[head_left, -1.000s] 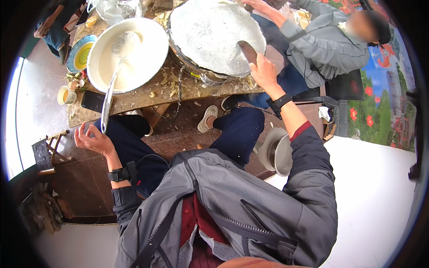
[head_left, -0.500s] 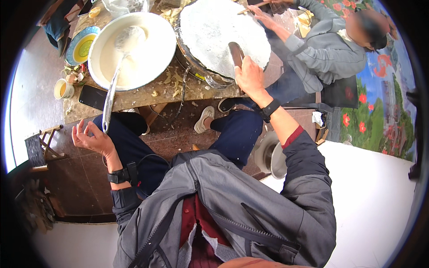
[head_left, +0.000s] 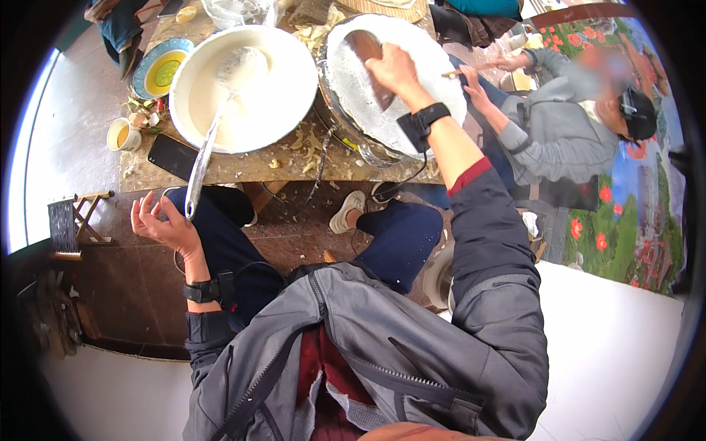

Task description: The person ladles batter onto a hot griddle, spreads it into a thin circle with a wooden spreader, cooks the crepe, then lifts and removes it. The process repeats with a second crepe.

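My right hand [head_left: 395, 71] is closed on a flat brown batter scraper [head_left: 368, 65], its long blade lying against the white batter [head_left: 423, 88] spread over a round griddle [head_left: 351, 136]. Part of the scraper's grip is hidden under my fingers. Palm up and holding nothing, my left hand [head_left: 170, 226] hovers in front of the table edge with loosely curled fingers apart. Close beside it is the handle end of a metal ladle [head_left: 198, 173]. The ladle's bowl rests in milky batter inside a large white basin [head_left: 303, 110].
On the littered wooden table [head_left: 243, 169] are a black phone [head_left: 171, 156], a paper cup [head_left: 123, 136], a blue-rimmed bowl [head_left: 141, 82] of yellow liquid and eggshells [head_left: 140, 119]. At right, a person in grey [head_left: 559, 140] holds a thin stick [head_left: 452, 74] by the griddle. A folding stool [head_left: 77, 220] stands left.
My right hand has swept the scraper from the griddle's near side toward its far left part. The other person's hands and stick have come nearer. My left hand stays almost in place.
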A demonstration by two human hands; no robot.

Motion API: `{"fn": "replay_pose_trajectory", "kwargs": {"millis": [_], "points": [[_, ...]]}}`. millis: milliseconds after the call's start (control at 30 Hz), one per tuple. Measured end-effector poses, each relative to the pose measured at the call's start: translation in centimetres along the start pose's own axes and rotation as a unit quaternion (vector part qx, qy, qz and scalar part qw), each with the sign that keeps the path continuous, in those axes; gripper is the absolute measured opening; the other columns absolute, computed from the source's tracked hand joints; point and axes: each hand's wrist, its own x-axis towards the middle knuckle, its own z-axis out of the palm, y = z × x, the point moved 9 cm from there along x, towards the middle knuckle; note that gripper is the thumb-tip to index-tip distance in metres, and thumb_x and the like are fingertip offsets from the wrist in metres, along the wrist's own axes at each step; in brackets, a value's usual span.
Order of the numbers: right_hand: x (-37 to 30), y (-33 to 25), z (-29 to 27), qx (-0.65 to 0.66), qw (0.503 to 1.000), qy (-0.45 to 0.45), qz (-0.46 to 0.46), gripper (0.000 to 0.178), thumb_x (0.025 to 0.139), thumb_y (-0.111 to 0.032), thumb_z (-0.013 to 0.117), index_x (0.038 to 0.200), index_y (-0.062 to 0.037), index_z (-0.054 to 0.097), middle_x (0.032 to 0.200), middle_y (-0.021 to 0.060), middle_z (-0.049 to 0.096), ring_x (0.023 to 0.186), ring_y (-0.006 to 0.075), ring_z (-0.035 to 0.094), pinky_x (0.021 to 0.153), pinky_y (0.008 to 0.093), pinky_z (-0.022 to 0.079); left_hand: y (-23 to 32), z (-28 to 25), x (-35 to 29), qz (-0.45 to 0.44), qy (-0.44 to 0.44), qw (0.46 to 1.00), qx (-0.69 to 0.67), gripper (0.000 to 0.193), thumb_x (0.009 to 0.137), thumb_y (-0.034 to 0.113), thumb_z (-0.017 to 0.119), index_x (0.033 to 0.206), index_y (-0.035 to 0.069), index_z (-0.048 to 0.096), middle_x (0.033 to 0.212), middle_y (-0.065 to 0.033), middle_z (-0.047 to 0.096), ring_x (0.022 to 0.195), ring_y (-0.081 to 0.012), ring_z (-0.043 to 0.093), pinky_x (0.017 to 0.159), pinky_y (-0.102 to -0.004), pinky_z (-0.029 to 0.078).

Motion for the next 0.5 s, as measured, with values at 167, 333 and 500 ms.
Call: {"fn": "replay_pose_trajectory", "kwargs": {"millis": [167, 333, 500], "points": [[0.0, -0.5, 0.5, -0.157, 0.971, 0.057, -0.169, 0.012, 0.084, -0.008, 0.050, 0.093, -0.0030, 0.055, 0.088, 0.0175, 0.063, 0.086, 0.0357, 0.064, 0.072, 0.0469, 0.052, -0.3, -0.3, 0.0, -0.010, -0.001, 1.000, -0.006, 0.021, 0.089, 0.010, 0.062, 0.106, -0.004, 0.060, 0.126, -0.0170, 0.042, 0.119, -0.0230, 0.040, 0.077, -0.0290, 0.052], [-7.5, -2.1, 0.1, -0.180, 0.935, 0.113, -0.284, 0.006, 0.081, -0.007, 0.054, 0.087, -0.0064, 0.055, 0.079, 0.0089, 0.059, 0.075, 0.0254, 0.063, 0.063, 0.0360, 0.052, -0.4, -0.1, -0.1, -0.022, 0.000, 1.000, -0.022, 0.023, 0.090, 0.010, 0.062, 0.109, -0.004, 0.059, 0.128, -0.0163, 0.040, 0.114, -0.0220, 0.044, 0.079, -0.0299, 0.051], [-9.8, -1.2, -2.6, -0.073, 0.963, 0.056, -0.254, 0.023, 0.082, -0.010, 0.060, 0.105, -0.0074, 0.058, 0.090, 0.0106, 0.063, 0.083, 0.0275, 0.064, 0.068, 0.0386, 0.051, -0.1, 0.1, 0.0, -0.010, -0.011, 1.000, -0.001, 0.023, 0.090, 0.009, 0.061, 0.109, -0.003, 0.058, 0.130, -0.0145, 0.038, 0.113, -0.0211, 0.046, 0.080, -0.0306, 0.050]]}}
